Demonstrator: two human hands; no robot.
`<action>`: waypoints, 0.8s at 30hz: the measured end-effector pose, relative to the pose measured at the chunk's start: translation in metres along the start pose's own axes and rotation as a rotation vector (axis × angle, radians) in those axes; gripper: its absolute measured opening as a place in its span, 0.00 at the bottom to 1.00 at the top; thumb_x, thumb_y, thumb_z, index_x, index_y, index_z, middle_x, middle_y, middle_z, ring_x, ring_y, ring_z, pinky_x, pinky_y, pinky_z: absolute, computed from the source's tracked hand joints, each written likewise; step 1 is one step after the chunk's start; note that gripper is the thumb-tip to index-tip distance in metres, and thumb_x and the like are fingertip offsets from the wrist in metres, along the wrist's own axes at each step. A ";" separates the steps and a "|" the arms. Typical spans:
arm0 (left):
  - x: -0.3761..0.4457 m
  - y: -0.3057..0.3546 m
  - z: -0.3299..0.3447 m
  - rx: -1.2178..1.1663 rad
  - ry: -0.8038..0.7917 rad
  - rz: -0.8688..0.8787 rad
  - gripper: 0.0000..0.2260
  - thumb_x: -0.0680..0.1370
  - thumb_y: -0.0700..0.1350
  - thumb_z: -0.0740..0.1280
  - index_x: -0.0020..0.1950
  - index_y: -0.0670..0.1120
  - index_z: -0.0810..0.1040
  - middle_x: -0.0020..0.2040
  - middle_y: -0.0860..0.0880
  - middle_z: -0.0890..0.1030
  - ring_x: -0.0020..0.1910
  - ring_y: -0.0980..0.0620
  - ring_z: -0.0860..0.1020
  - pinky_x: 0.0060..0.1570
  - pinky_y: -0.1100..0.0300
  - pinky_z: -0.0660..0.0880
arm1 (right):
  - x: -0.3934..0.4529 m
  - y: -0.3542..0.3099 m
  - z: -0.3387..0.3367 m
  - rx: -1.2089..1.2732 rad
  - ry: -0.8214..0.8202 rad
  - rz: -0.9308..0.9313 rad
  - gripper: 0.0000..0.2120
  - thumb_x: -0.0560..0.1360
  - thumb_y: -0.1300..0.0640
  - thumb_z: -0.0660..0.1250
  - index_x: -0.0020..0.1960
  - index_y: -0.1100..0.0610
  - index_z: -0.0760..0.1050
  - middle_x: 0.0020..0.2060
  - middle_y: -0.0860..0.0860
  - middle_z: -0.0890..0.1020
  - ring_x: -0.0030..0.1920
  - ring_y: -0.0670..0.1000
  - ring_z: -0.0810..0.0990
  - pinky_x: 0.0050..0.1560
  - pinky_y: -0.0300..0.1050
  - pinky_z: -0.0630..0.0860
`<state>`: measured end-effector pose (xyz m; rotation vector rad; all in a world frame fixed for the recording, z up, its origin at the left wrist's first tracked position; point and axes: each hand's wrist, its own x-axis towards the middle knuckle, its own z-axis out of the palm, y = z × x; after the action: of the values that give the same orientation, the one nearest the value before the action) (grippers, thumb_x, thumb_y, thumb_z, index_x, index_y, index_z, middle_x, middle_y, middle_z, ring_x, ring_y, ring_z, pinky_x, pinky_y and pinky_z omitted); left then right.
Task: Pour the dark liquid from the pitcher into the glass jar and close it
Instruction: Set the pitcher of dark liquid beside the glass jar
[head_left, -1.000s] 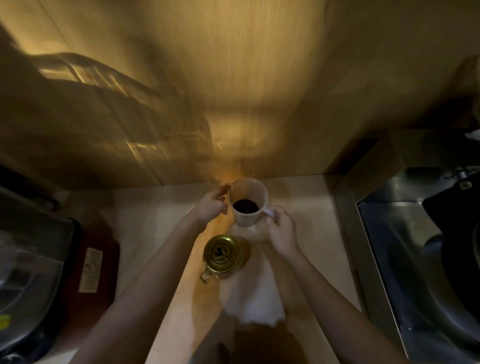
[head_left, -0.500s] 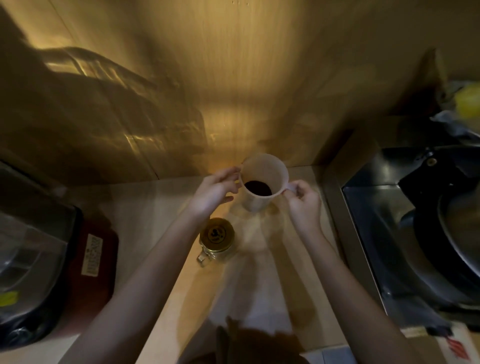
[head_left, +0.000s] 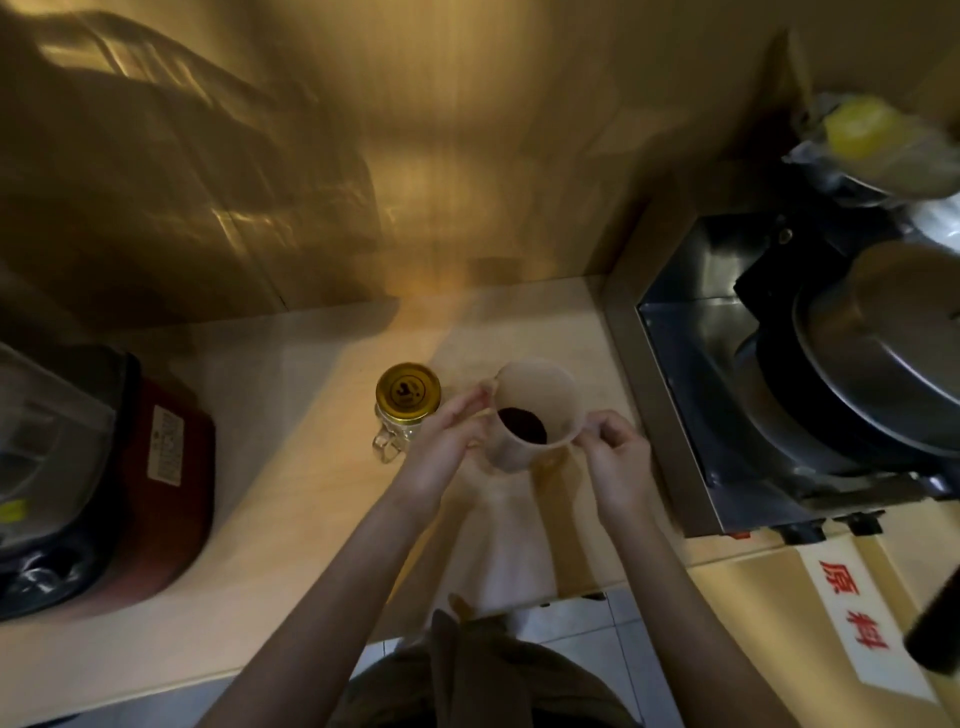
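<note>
A pale plastic pitcher (head_left: 524, 447) with dark liquid (head_left: 521, 425) at its bottom stands on the counter, tilted a little toward me. My right hand (head_left: 615, 460) grips its handle on the right side. My left hand (head_left: 449, 441) rests its fingers against the pitcher's left rim and wall. Just left of the pitcher stands a glass jar (head_left: 400, 426) with a side handle, its gold lid (head_left: 408, 391) on top.
The pale wooden counter (head_left: 291, 493) runs to a wood-panelled wall. A red and dark appliance (head_left: 104, 467) sits at the left. A steel stove with a lidded pot (head_left: 883, 364) fills the right. A white label with red characters (head_left: 852, 613) lies near the front right.
The view has shifted back and down, so the pitcher and jar sit lower in frame. The pitcher has come down toward the counter beside the jar. Both hands stay on it.
</note>
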<state>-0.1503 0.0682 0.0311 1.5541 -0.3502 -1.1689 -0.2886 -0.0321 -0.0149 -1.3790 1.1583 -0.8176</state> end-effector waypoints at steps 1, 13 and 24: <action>-0.001 -0.007 0.001 -0.020 0.001 -0.028 0.25 0.72 0.32 0.59 0.68 0.46 0.69 0.66 0.48 0.74 0.63 0.51 0.73 0.48 0.64 0.73 | -0.007 0.007 -0.002 -0.002 -0.004 0.015 0.12 0.72 0.74 0.64 0.33 0.62 0.73 0.28 0.52 0.73 0.28 0.37 0.71 0.31 0.28 0.69; -0.013 -0.041 0.002 -0.059 -0.046 -0.135 0.28 0.72 0.30 0.54 0.72 0.45 0.63 0.74 0.48 0.64 0.70 0.49 0.65 0.50 0.59 0.71 | -0.047 0.046 -0.007 -0.013 -0.024 0.167 0.16 0.70 0.76 0.65 0.32 0.57 0.74 0.30 0.52 0.76 0.29 0.37 0.74 0.31 0.26 0.71; -0.008 -0.045 0.000 -0.009 -0.051 -0.172 0.27 0.73 0.32 0.55 0.72 0.46 0.63 0.74 0.49 0.66 0.71 0.48 0.64 0.61 0.56 0.65 | -0.042 0.042 -0.014 0.058 -0.007 0.293 0.06 0.73 0.68 0.64 0.46 0.59 0.75 0.37 0.50 0.77 0.40 0.49 0.75 0.40 0.40 0.71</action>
<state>-0.1701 0.0897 -0.0043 1.5723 -0.2483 -1.3434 -0.3215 0.0071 -0.0484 -1.1304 1.2847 -0.6309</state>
